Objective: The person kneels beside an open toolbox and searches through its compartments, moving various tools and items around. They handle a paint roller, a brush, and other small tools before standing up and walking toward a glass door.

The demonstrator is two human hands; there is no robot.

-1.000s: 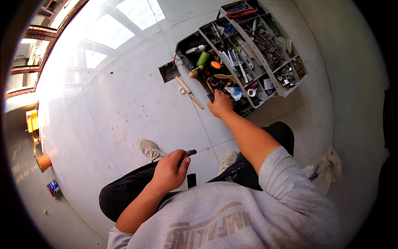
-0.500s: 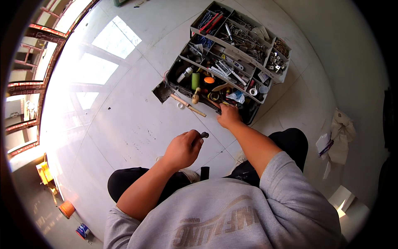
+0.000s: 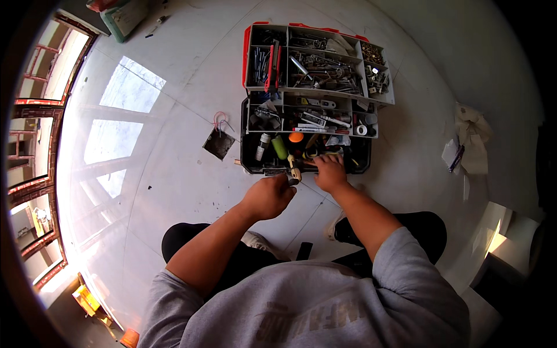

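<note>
My left hand (image 3: 268, 198) is closed around a dark grey rod-like piece (image 3: 293, 181) with a rounded end; most of it is hidden in the fist. The fist hangs just before the front edge of an opened black toolbox (image 3: 248, 167). A knobby tan wooden piece (image 3: 295, 172) sticks out over that edge, close to the fist. At the box's front right, my right hand (image 3: 331, 173) reaches over the rim, fingers apart among the tools. Behind the fingers lie a green cylinder (image 3: 279, 147), an orange-topped item (image 3: 296, 137) and a white-labelled bottle (image 3: 263, 147).
Stepped trays (image 3: 371, 133) hold markers, screws and fittings, with red-handled cutters (image 3: 272, 68) across the upper one. Left of the box is a square floor recess (image 3: 219, 144) with wires. A cloth bag (image 3: 473, 139) lies by the right wall.
My view has turned, so the toolbox appears straighter. My left hand, still closed on the dark piece, has come nearer the box's front edge. My right hand stays at the box with fingers more spread.
</note>
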